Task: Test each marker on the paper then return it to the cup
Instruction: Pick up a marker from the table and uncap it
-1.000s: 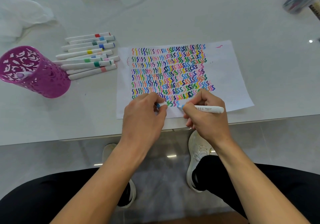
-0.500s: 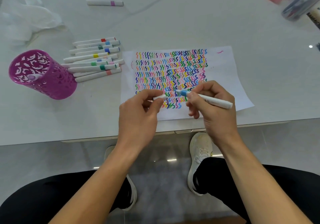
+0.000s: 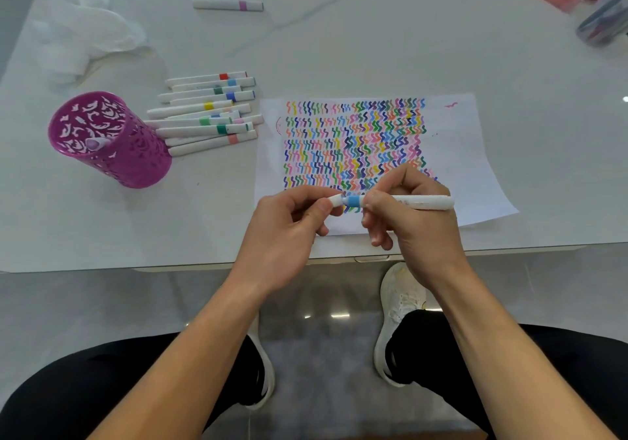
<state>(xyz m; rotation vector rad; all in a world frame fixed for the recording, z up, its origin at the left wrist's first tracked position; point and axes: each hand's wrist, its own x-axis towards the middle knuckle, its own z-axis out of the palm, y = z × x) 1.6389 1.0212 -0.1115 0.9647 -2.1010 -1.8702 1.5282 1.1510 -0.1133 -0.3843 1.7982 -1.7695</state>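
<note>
The left hand (image 3: pixel 289 235) is pinching the white cap (image 3: pixel 335 200) onto the blue-banded marker (image 3: pixel 407 202) gripped by the right hand (image 3: pixel 414 222) above the paper (image 3: pixel 458 154); pushing straight should seat it before heading to the cup (image 3: pixel 112 140)

The right hand (image 3: pixel 413 222) no longer writes on the paper (image 3: pixel 469 154); it now holds the blue-banded marker (image 3: pixel 401 202) level above the sheet's 6 o'clock edge. The left hand (image 3: pixel 292 235) has brought the cap (image 3: pixel 335 199) onto the marker's 9 o'clock end, closing the earlier gap.
</note>
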